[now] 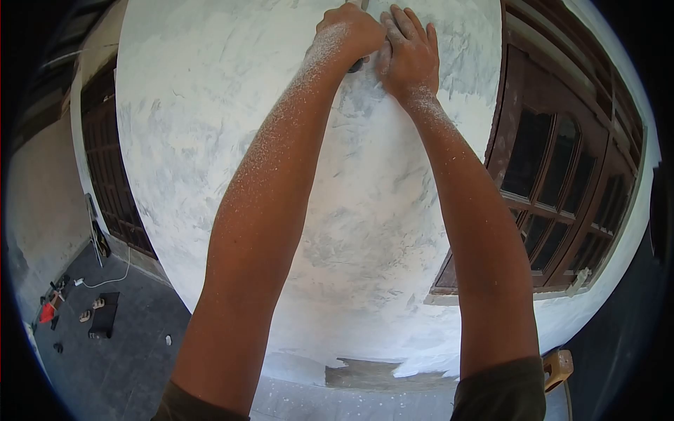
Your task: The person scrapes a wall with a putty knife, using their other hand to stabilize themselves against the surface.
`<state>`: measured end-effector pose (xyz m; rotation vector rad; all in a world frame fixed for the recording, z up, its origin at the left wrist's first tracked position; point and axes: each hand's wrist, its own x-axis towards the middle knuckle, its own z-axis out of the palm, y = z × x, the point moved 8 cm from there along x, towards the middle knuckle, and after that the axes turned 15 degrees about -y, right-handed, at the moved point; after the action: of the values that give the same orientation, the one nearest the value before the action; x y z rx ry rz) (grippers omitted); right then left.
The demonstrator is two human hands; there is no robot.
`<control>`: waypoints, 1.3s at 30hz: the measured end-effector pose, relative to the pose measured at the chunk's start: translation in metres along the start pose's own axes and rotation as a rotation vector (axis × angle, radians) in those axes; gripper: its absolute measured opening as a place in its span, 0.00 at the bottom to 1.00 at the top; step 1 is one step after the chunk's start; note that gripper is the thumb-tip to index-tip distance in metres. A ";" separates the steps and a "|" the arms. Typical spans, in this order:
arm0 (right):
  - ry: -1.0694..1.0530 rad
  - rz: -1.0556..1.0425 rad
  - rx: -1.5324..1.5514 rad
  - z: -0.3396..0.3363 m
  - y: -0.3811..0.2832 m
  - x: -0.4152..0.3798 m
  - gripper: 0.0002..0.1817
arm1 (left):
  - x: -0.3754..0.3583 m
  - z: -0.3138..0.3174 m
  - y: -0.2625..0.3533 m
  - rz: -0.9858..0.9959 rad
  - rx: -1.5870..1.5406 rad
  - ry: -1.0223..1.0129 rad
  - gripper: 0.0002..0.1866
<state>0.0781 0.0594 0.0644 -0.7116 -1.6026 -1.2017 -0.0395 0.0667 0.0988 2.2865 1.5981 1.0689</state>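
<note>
Both my arms reach up to a white, patchy plastered wall (232,91). My left hand (351,29) is closed in a fist high on the wall. It grips a small dark tool (357,67), which is mostly hidden under the fist. My right hand (411,52) lies right beside it with the fingers stretched out flat against the wall, touching the left hand. White dust covers my left forearm and both wrists.
A dark wooden window (554,161) with glass panes is set in the wall at the right. A dark wooden door (105,175) is at the left. On the grey floor below left lie a red tool (48,312), a black object (105,316) and a white cable (105,281). A wooden stool corner (558,368) shows at the lower right.
</note>
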 end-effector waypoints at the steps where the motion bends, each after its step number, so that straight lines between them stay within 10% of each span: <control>1: -0.040 0.009 0.055 0.001 -0.002 0.000 0.29 | -0.044 0.019 -0.003 0.089 0.020 0.307 0.39; 15: -0.023 0.025 0.040 0.000 -0.004 0.001 0.30 | -0.044 0.043 -0.034 0.117 0.073 0.370 0.40; 19: -0.027 0.009 0.031 -0.001 -0.003 0.001 0.29 | -0.021 -0.012 0.005 0.068 0.090 0.199 0.12; 21: -0.020 0.017 0.026 0.003 -0.002 0.002 0.29 | -0.032 -0.003 0.002 -0.192 0.010 0.235 0.21; 23: -0.013 0.016 0.026 0.003 -0.004 0.002 0.29 | -0.028 0.028 -0.025 0.164 0.327 0.731 0.35; 24: -0.020 0.014 0.023 0.001 -0.004 0.001 0.29 | -0.022 0.038 -0.037 0.133 0.308 0.587 0.46; 29: -0.025 0.004 0.039 0.000 -0.003 0.002 0.29 | -0.003 -0.008 0.001 0.125 0.141 0.205 0.16; 34: -0.030 0.011 0.051 0.002 -0.002 0.002 0.29 | -0.039 0.032 -0.018 0.098 0.080 0.395 0.44; 39: 0.056 -0.008 -0.024 0.007 0.005 -0.002 0.26 | -0.010 -0.007 -0.010 0.096 0.023 0.260 0.41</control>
<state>0.0803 0.0683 0.0644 -0.6819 -1.5483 -1.2383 -0.0529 0.0606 0.0944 2.3398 1.6077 1.4301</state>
